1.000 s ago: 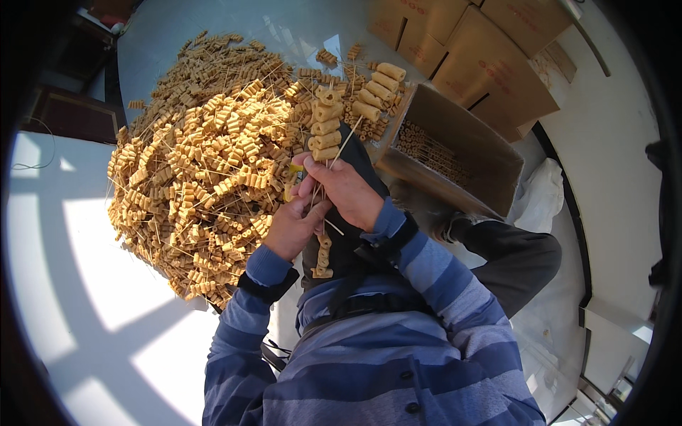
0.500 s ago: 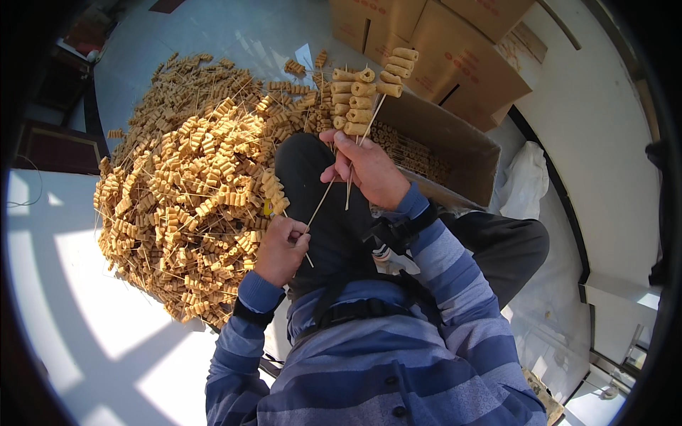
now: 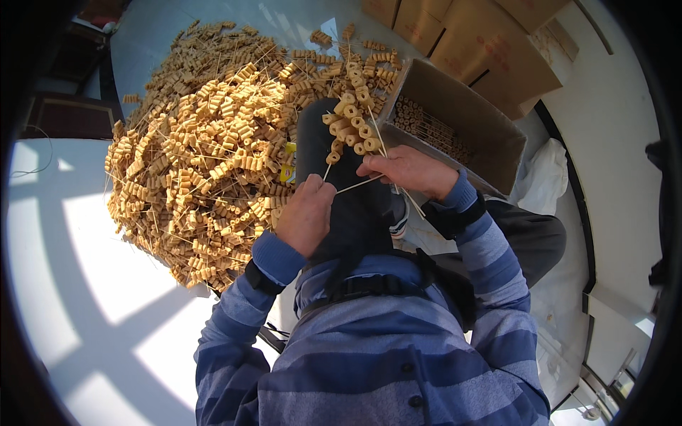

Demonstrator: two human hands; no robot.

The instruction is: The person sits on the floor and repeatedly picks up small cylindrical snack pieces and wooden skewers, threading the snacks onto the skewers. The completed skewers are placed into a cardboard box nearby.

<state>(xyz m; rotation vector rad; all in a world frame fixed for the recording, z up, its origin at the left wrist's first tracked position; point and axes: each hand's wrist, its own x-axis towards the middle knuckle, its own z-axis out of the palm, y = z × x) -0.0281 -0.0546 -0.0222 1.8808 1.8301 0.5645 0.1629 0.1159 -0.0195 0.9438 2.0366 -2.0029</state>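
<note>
Holding thin, pale wooden sticks threaded with tan, hollow tubes [image 3: 352,126], the person works just in front of me, the bunch hanging over one dark-trousered knee [image 3: 312,131]. The left hand [image 3: 307,215] has its fingers curled together at a bare stick, the tips hidden, so I cannot tell how tight the pinch is. The right hand [image 3: 415,170] pinches several sticks between thumb and fingertips, their bare ends poking out past the palm. To do this well, I'd say, grip only bare wood, lightly, and line the sticks up side by side so the crossed ones don't snag or crush a tube. The pieces look dry and matte, stubby cylinders with dark round holes. More lie in a huge, bristling tan heap [image 3: 206,156] and inside an open brown cardboard box [image 3: 485,119].
</note>
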